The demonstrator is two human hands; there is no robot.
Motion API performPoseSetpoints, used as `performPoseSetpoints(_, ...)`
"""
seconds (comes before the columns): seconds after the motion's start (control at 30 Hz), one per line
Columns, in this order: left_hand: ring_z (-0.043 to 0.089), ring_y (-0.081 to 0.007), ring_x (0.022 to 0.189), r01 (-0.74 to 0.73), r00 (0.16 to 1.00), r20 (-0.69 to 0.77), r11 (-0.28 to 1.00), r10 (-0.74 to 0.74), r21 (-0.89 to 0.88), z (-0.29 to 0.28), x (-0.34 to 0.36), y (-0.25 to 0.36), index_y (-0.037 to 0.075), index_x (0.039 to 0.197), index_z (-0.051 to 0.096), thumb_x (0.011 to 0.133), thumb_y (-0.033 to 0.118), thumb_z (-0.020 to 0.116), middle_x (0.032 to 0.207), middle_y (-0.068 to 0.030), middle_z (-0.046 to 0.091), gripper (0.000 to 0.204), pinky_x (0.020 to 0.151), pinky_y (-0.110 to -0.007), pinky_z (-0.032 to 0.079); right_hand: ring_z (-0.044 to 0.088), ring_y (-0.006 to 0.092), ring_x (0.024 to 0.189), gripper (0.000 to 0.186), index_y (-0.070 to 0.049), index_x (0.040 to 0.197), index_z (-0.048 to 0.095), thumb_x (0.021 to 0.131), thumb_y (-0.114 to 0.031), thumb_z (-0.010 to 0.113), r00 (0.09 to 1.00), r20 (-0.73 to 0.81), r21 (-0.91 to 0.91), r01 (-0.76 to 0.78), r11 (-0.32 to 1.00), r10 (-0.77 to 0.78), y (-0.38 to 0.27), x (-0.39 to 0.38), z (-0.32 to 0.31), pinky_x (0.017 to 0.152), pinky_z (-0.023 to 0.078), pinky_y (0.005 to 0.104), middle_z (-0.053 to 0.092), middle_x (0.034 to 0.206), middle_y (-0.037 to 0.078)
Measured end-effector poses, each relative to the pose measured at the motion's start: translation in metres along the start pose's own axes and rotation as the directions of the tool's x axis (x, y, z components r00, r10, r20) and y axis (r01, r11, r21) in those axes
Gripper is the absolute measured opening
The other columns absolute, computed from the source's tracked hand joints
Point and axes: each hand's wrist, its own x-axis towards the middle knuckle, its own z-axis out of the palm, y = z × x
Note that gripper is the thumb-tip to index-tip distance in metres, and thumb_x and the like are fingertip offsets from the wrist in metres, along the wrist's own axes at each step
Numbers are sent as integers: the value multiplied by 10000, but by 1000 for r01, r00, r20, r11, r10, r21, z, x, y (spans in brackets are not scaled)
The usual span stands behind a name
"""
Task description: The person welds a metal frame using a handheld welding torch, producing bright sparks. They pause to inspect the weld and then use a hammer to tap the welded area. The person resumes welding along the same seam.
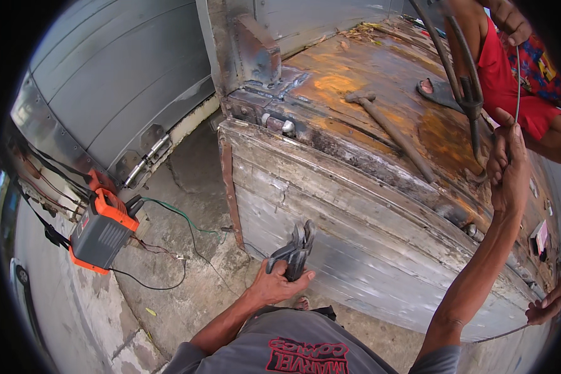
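Note:
Low in the middle, my left hand (279, 285) is wrapped round a dark electrode holder (298, 249), whose jaws point up; no rod shows in them. My right hand (508, 153) is raised at the right, its fingers pinched on a thin grey metal rod (518, 81). The rod's upper part meets a co-worker's hand (511, 23). Just left of my right hand stands a forked metal piece (471, 106) with a threaded end and a hook below. A hammer (393, 131) lies on the rusty truck bed (330, 68).
An orange and grey welding machine (103, 230) hangs at the left by a strap, with cables trailing over the concrete. The lowered metal side panel (330, 212) stands before me. Another hand (551, 302) shows at the right edge. A sandaled foot (439, 92) rests on the bed.

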Motion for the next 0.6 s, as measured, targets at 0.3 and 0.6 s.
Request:
performPoseSetpoints(0.3,720,-154,878,-90,994,-58,996,89,-3,1,-7,28,31,1254,725,914,343,879,1048,-109,780,487,812,-331,601,383,87,593,400,-102,1374,731,1154,-401,582,838,430,-159,-296,942,336,103,-158,51,552,360,304,421,707,-31)
performPoseSetpoints(0.6,650,-137,810,-139,970,-201,990,139,17,14,-19,31,-14,1327,657,919,372,876,926,-57,712,603,726,-293,543,652,259,838,303,-165,1204,831,906,-219,828,629,778,-428,531,731,-1,147,-224,73,741,497,440,653,858,37)
